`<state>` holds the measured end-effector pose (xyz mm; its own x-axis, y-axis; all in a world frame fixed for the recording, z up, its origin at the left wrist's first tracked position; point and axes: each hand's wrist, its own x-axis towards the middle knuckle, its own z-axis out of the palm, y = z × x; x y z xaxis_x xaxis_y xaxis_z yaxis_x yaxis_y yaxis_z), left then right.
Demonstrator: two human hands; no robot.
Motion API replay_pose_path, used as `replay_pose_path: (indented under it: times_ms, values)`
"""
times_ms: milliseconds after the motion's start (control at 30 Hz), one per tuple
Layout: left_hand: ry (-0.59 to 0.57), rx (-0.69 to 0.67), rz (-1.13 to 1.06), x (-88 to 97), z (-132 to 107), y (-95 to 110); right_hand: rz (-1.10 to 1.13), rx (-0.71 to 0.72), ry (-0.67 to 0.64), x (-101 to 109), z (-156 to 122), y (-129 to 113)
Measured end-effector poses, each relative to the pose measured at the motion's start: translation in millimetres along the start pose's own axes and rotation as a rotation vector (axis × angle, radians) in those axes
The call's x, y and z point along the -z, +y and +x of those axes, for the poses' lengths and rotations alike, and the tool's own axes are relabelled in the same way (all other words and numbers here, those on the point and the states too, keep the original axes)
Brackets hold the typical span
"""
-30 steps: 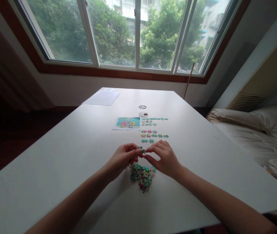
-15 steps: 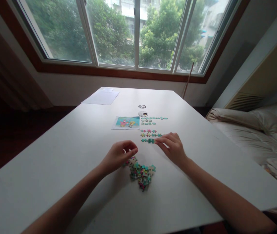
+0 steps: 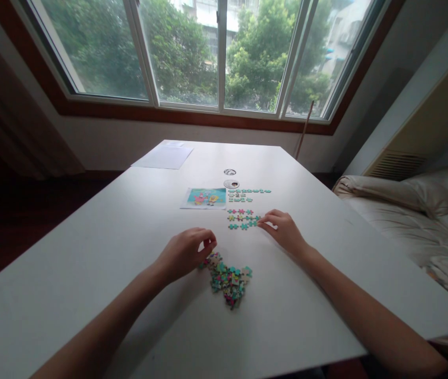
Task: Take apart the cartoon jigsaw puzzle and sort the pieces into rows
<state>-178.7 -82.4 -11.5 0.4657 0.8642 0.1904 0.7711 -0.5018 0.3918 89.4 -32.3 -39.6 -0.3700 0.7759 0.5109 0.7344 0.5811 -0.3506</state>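
My right hand (image 3: 281, 229) is at the right end of the puzzle rows, thumb and forefinger closed on a small green puzzle piece (image 3: 254, 223). Left of it lie more pieces of the nearest row (image 3: 233, 227). My left hand (image 3: 190, 250) hovers beside the left edge of a heap of puzzle pieces (image 3: 230, 281), its fingers curled together. Whatever it may hold is hidden. Several short rows of pieces (image 3: 250, 191) stretch away behind the nearest one. To their left lies a picture card (image 3: 207, 198) with pink and yellow cartoon figures on turquoise.
Two round flat items (image 3: 231, 184) lie behind the card on the white table (image 3: 90, 263). White paper sheets (image 3: 163, 157) rest at the far left corner. A pale sofa (image 3: 409, 216) stands along the right side, and a window is beyond the table.
My right hand has drawn slightly to the right and away from me along the nearest row. My left hand has shifted a little left, still curled.
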Motion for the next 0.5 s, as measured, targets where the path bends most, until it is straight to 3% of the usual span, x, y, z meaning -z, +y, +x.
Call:
replay_pose_path:
  times_ms: [233,500]
  values:
    - [-0.063,0.004,0.079,11.8,-1,-13,-0.026,-0.067,-0.138,-2,-2,10]
    - [-0.241,0.031,0.051,22.9,-5,-19,0.000,-0.100,-0.092,-8,-4,0]
